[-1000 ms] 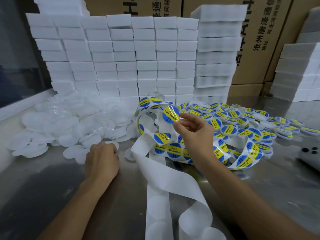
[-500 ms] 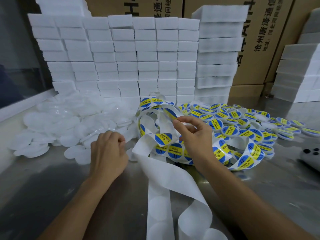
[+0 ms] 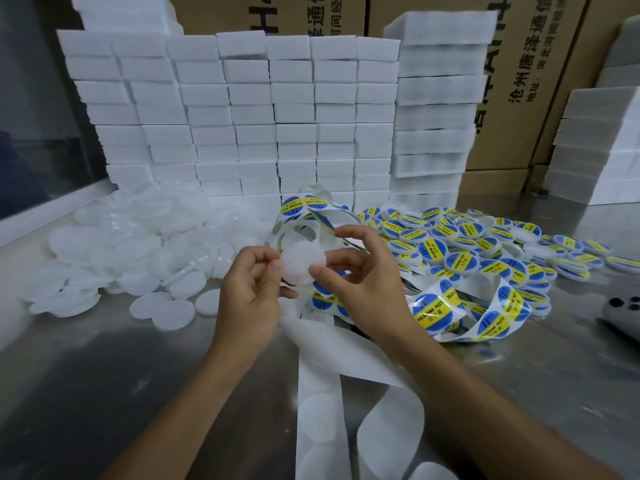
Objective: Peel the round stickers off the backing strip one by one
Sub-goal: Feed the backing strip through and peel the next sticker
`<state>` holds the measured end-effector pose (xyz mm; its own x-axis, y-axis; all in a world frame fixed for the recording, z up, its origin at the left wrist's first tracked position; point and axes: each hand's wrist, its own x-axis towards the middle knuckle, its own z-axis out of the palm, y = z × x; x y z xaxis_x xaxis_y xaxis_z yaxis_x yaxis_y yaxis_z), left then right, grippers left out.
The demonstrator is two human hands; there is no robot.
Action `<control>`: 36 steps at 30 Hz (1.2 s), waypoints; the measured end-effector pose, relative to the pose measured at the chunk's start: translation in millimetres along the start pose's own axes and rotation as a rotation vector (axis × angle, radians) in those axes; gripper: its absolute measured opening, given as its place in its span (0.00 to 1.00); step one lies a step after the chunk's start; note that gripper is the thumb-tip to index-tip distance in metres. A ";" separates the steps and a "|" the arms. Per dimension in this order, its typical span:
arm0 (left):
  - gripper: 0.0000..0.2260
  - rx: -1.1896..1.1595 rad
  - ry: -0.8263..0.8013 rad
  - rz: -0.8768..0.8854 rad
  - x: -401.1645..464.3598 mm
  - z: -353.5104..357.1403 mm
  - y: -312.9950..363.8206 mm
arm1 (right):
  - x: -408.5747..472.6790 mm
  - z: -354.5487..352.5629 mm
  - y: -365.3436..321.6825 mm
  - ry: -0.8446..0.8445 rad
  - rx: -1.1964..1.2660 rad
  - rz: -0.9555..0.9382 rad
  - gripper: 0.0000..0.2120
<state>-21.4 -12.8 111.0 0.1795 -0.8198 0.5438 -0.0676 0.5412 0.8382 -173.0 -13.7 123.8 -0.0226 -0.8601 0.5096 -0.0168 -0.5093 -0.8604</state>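
My left hand (image 3: pixel 247 292) and right hand (image 3: pixel 360 278) both pinch one white plastic disc (image 3: pixel 302 263). The sticker strip (image 3: pixel 446 306) coils at three o'clock on the bench (image 3: pixel 104 375).

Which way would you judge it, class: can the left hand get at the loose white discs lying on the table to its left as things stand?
Probably not straight away: the left hand is pinching a white disc together with the right hand. The way to the loose white discs looks unobstructed.
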 end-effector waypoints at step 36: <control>0.13 -0.484 0.020 -0.457 3.4 -4.9 10.3 | 2.1 -4.6 -2.8 0.020 0.073 0.247 0.02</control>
<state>-16.7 -9.2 121.3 0.1037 -0.9856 0.1338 0.4673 0.1670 0.8682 -177.6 -13.9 127.3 -0.0365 -0.9584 0.2832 0.0635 -0.2851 -0.9564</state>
